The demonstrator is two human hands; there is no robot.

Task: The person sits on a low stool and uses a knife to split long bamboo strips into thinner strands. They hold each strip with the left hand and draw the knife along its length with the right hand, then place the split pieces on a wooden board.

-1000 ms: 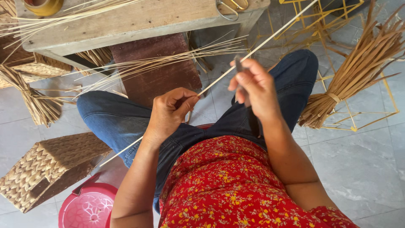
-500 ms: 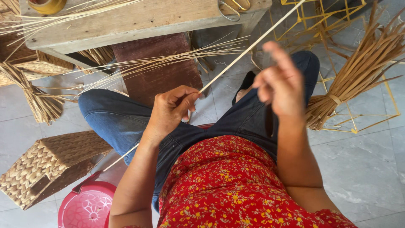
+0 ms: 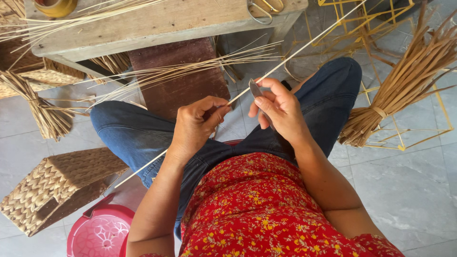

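Two hands (image 3: 197, 124), one knife (image 3: 255, 88), one woven basket (image 3: 57, 185)

You're in a red top (image 3: 266, 209) scattered with small yellow flowers, over dark blue jeans (image 3: 138, 135). There's a pale cream strip (image 3: 295, 50), a tan checker-woven basket (image 3: 57, 183), a pink patterned tub (image 3: 100, 233), yellow wire frames (image 3: 404, 138), and grey marbled floor tiles (image 3: 409, 190).

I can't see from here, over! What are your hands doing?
Left hand pinching long thin cane strip. Right hand holding small knife blade at strip. Nothing blocking.
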